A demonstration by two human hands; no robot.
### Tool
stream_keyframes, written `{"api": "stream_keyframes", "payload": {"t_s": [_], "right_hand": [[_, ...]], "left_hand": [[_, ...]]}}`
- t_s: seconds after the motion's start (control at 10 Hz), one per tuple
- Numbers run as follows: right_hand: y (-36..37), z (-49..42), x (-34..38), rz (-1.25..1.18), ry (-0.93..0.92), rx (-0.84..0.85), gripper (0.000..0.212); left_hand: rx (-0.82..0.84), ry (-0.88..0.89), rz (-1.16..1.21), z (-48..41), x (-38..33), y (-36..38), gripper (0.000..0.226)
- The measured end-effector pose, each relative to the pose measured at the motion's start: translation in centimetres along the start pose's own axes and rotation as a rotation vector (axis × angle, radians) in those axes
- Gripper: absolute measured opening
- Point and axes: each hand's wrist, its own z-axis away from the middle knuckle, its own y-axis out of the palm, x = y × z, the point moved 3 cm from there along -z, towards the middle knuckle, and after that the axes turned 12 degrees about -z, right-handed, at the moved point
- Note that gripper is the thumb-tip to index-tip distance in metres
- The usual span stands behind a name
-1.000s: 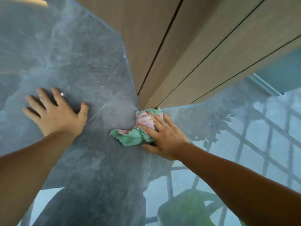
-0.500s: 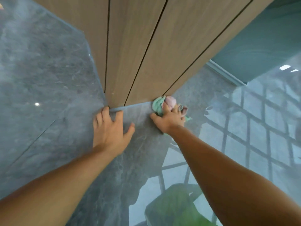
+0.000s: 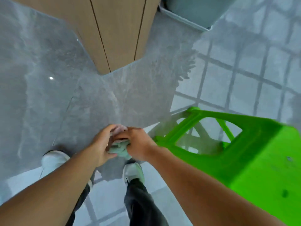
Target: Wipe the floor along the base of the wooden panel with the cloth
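The green and pink cloth is bunched up between both hands, held in the air above my feet. My left hand grips it from the left and my right hand from the right, fingers closed around it. The wooden panel stands ahead at the top centre, with dark vertical seams; its base meets the glossy grey floor well beyond the hands. Most of the cloth is hidden inside the hands.
A bright green plastic stool stands close on the right, near my right forearm. My two white shoes are planted on the floor below the hands. A grey-green wall with a pale skirting lies at the top right.
Both hands have come off the floor and away from the panel's base. The cloth, pressed against the base by the right hand before, is now held in both hands, and the view sits higher.
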Motion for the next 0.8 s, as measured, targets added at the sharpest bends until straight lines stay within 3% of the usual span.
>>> {"api": "stream_keyframes", "payload": {"t_s": [0.1,0.3,0.4,0.5,0.6,0.7,0.8], "right_hand": [[-4.8,10.9,4.2,-0.059,-0.007,-0.176,0.053],[-13.8,29.6,5.5,-0.141,0.0,-0.706,0.053],[-15.0,35.9,1.5,-0.148,0.125,-0.944,0.056],[-14.2,38.0,-2.2,-0.11,0.329,-0.881,0.066],[-12.7,37.2,-4.7,-0.035,0.406,-0.694,0.07],[-12.3,36.9,-5.9,0.009,0.535,-0.546,0.082],[-13.7,37.5,-3.9,-0.004,0.501,-0.573,0.074]], "left_hand": [[0.173,-0.024,-0.071,9.3,-0.9,6.8,0.035],[0.223,0.04,-0.467,21.1,-3.0,21.7,0.057],[0.343,0.125,-0.485,23.6,-2.1,27.8,0.036],[0.336,0.103,-0.523,23.5,0.7,31.0,0.018],[0.293,0.099,-0.553,21.9,3.0,32.4,0.013],[0.253,0.089,-0.631,21.5,3.9,32.2,0.026],[0.107,0.213,-0.861,23.4,2.1,29.8,0.055]]}}
